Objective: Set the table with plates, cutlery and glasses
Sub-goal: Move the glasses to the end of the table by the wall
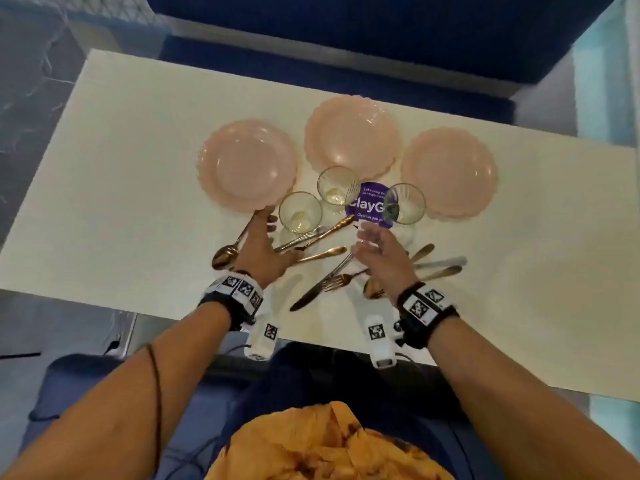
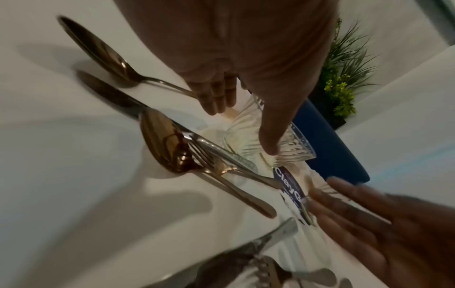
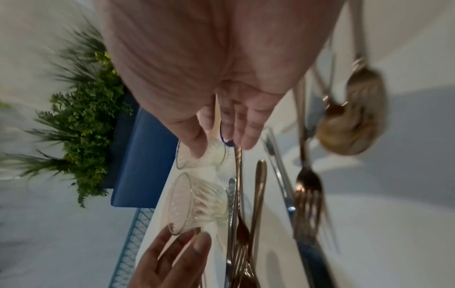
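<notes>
Three pink scalloped plates lie on the white table [image 1: 121, 202]: left [image 1: 247, 164], middle [image 1: 351, 133], right [image 1: 450, 171]. In front of them stand three ribbed glasses: left [image 1: 300, 212], middle [image 1: 337, 185], right [image 1: 404, 203]. Gold and silver cutlery lies in a loose pile nearer me, with a knife [image 1: 322, 282], a fork [image 1: 341, 279] and a gold spoon [image 1: 225, 256]. My left hand [image 1: 266, 233] is open beside the left glass [image 2: 248, 140], fingers reaching the left plate's near rim. My right hand [image 1: 372, 244] is open over the cutlery, just short of the right glass, holding nothing.
A round purple printed disc [image 1: 367, 206] lies flat between the middle and right glasses. A blue upholstered seat [image 1: 346, 46] runs along the table's far side. A green plant [image 3: 83, 120] stands beyond it. More cutlery handles [image 1: 440, 266] lie right of my right hand.
</notes>
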Available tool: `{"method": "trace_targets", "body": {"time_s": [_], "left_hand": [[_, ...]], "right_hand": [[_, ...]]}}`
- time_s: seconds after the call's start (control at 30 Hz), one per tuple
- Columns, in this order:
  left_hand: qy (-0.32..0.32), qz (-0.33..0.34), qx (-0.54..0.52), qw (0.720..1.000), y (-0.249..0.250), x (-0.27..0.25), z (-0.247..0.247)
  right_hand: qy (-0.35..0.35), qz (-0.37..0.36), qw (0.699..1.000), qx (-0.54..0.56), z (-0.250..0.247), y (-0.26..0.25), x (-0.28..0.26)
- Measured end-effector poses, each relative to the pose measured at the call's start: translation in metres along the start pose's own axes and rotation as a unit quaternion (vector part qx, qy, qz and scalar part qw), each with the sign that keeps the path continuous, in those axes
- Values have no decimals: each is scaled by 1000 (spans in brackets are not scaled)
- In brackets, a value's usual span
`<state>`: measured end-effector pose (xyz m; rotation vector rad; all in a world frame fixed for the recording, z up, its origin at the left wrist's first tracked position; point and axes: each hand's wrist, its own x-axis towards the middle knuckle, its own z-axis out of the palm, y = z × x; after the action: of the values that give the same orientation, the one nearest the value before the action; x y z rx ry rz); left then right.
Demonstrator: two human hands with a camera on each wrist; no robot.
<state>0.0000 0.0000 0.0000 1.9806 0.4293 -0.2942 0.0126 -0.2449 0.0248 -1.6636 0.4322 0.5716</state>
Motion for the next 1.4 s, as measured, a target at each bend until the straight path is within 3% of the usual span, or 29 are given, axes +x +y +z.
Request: {"method": "trace_targets", "body": {"time_s": [0.27,0.53,0.87,1.0,1.2,1.4], "left_hand": [[8,7,10,1000,7,26,15],[-4,27,-7,1000,-8,55,24],[-18,64,-28,997,-5,59,20],[-16,115,-51,992,13,54,4],[-23,216,-50,975,91,61,9],[-87,291,-36,952,181,51,93]], "right_hand": [[103,-54,993,13,47,-12,72],[65,-108,992,-16,48,-6,119],[51,-158,986,-23,51,-7,133],[46,-165,985,27,49,-16,122],[107,-211,965,111,9,-54,89],[199,-252,936,144,-108,-78,45]]}}
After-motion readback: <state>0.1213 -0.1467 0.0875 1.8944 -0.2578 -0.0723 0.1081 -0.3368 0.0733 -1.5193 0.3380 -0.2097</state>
